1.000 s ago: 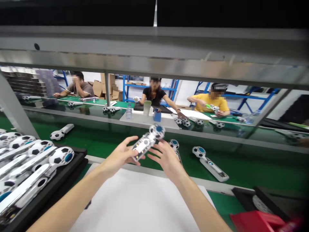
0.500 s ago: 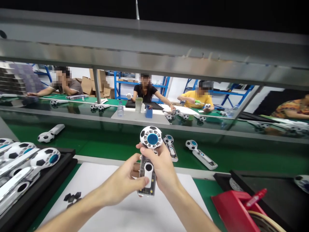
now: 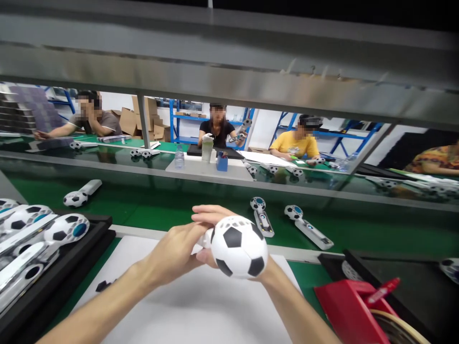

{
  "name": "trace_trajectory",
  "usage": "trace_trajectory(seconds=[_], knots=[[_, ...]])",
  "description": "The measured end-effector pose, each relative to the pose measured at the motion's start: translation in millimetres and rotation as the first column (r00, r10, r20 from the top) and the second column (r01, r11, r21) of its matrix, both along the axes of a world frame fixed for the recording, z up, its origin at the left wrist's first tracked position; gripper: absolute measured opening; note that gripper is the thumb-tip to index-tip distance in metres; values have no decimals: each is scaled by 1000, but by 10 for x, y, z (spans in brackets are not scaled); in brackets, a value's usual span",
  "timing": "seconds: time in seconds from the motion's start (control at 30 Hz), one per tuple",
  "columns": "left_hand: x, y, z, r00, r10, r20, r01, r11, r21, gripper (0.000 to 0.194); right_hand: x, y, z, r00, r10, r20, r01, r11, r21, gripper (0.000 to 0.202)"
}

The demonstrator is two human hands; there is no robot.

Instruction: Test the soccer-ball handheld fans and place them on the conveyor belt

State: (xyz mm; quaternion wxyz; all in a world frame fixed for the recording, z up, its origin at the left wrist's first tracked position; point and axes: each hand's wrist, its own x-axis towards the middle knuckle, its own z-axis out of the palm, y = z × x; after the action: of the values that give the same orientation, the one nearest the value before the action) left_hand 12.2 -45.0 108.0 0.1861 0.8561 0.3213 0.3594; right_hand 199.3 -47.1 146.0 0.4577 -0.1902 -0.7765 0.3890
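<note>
Above the white paper I hold a handheld device with a round head patterned like a soccer ball, its patterned side facing me. My left hand is closed round the handle, which it mostly hides. Behind the ball head is my right hand, gripping the device near its neck; the head covers part of the palm. Small black pieces lie on the paper, partly behind my left forearm.
A black tray at left holds several similar devices. More lie on the green conveyor belt. At right stand a red tape dispenser with a red marker and a black tray. Several people sit opposite.
The device has been turned over, from its blue disc and clear handle side to its ball-patterned side. Its head has come lower and nearer, and my left hand has moved up round the handle.
</note>
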Motion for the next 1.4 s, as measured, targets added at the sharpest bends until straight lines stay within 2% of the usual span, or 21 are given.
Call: trace_trajectory(seconds=[0.07, 0.13, 0.2, 0.27, 0.33, 0.43, 0.57, 0.63, 0.7, 0.77, 0.87, 1.03, 1.27, 1.4], knots=[[35, -62, 63, 998, -59, 29, 62, 990, -128, 19, 39, -20, 47, 999, 14, 49, -12, 999, -39, 54], [100, -152, 133, 981, -119, 150, 162, 934, -320, 31, 50, -59, 87, 999, -28, 27, 34, 969, -244, 48], [166, -237, 178, 945, -119, 305, 258, 844, -471, 38, 30, -88, 103, 993, -111, -24, 87, 877, -472, 37], [210, -296, 191, 903, -67, 425, 326, 750, -576, 45, -11, -88, 93, 985, -162, -67, 91, 798, -596, 31], [226, -327, 193, 870, -4, 494, 373, 661, -651, 46, -54, -64, 65, 978, -186, -91, 83, 755, -650, 30], [223, -347, 225, 850, 57, 524, 401, 576, -712, 41, -98, -24, 26, 971, -212, -111, 73, 705, -706, 33], [216, -376, 300, 860, 42, 508, 438, 450, -778, 54, -122, -22, 13, 959, -238, -154, 44, 662, -749, 34], [207, -391, 318, 877, 24, 481, 418, 457, -785, 56, -126, -29, 19, 954, -240, -178, 28, 666, -746, 31], [193, -398, 318, 897, 18, 441, 370, 515, -773, 52, -127, -35, 30, 954, -238, -185, 32, 690, -723, 28], [176, -395, 312, 913, 2, 409, 343, 542, -767, 51, -123, -39, 39, 954, -238, -182, 45, 715, -698, 26], [159, -381, 309, 912, -26, 410, 360, 531, -767, 51, -114, -47, 47, 956, -227, -185, 37, 718, -695, 24], [167, -384, 347, 908, 8, 419, 344, 556, -756, 48, -100, -65, 60, 960, -228, -166, 63, 747, -661, 25], [170, -404, 379, 905, 10, 426, 352, 545, -761, 51, -71, -66, 93, 965, -212, -155, 63, 759, -648, 26], [169, -394, 339, 913, -5, 408, 330, 599, -730, 52, -44, -69, 94, 969, -204, -142, 68, 767, -638, 25]])
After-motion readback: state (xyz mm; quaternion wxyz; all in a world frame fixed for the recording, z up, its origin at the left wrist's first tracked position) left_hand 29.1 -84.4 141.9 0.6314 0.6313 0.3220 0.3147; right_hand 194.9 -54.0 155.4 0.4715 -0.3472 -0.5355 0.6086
